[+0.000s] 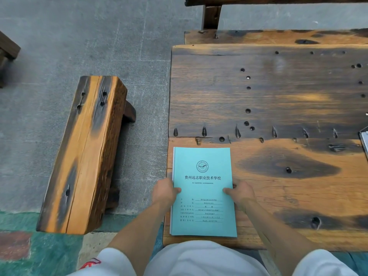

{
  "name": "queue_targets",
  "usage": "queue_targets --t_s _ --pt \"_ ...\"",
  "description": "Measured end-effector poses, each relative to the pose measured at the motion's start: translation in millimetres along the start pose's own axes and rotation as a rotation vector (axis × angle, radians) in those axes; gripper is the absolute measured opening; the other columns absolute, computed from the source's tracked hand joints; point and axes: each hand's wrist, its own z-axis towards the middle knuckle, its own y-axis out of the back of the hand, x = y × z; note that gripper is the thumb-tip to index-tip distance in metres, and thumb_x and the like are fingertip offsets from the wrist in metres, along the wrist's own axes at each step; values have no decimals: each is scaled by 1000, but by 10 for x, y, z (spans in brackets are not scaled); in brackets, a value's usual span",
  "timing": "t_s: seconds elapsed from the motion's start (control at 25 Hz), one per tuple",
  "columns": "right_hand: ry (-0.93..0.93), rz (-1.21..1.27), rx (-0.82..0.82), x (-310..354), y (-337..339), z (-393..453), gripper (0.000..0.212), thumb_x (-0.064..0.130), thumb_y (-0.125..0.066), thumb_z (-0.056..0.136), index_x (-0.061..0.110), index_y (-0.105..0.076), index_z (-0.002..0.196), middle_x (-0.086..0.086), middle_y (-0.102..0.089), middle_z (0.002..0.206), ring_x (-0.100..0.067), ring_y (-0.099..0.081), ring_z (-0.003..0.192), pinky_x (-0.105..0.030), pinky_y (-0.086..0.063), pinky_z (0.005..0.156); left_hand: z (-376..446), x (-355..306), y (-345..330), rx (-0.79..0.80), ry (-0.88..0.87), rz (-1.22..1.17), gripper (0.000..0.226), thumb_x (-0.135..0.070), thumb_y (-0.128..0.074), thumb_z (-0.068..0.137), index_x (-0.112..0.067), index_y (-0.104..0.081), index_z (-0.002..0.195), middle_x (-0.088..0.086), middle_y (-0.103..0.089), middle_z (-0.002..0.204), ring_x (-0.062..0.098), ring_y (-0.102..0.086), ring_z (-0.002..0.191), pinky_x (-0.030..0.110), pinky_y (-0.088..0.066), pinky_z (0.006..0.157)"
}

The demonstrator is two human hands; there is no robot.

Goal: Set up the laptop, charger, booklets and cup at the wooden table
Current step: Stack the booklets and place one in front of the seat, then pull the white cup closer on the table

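White sleeves frame the bottom of the head view; both forearms reach forward to a stack of turquoise paper booklets (203, 188) lying flat on the near left corner of the scorched wooden plank table (278, 196).

Left hand (166, 191): at the stack's left edge, thumb on the top cover, fingers hidden beneath or beside, so it pinches the edge. Right hand (240, 193): mirrored at the right edge, thumb on the cover, same pinch. Both hands equally near; the stack sits between them.

Long axis of the stack runs away from the person, roughly square to the near table edge. Left side of the stack lies just at the table's left edge, possibly overhanging slightly; cannot tell for certain.

Judgement: any squaring or sliding goes rightward or forward, where bare planks lie open.

Further out: a grey-edged flat object (364, 142) shows at the right frame border, well apart, identity unclear. A heavy wooden bench (83, 152) stands left of the table on grey stone paving (79, 36). Laptop, charger and cup not in view.
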Motion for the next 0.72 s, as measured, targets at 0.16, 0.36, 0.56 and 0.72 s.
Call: queue_targets --t_s 0.16,0.36,0.56,0.72 --pt "-26 125 97 -16 20 -28 26 10 -65 85 18 -66 109 -1 -70 105 -20 -66 92 -33 -54 82 -22 0 -9 -23 -51 95 21 -28 -62 95 -10 -63 104 5 -69 95 19 -68 77 33 -59 66" --pt "23 -5 66 44 34 -52 57 47 -61 68 26 -59 121 -4 -61 125 -24 -59 110 -41 -51 95 57 44 158 5 -170 213 28 -37 -58 93 -23 -61 117 -2 -69 100 18 -68 82 35 -60 73" --pt "138 -352 -162 90 224 -257 72 58 -45 90 22 -28 150 0 -21 161 -25 -14 149 -50 -25 116 169 -165 522 -41 -327 236 57 -52 -55 91 -26 -46 141 5 -53 140 26 -56 121 45 -52 96" --pt "132 -410 -265 -76 499 -410 78 62 -41 92 27 -11 155 5 -3 164 -23 6 151 -53 -9 118 63 -511 618 -79 -495 420 79 -65 -47 90 -28 -19 155 1 -22 162 26 -28 145 49 -35 113"
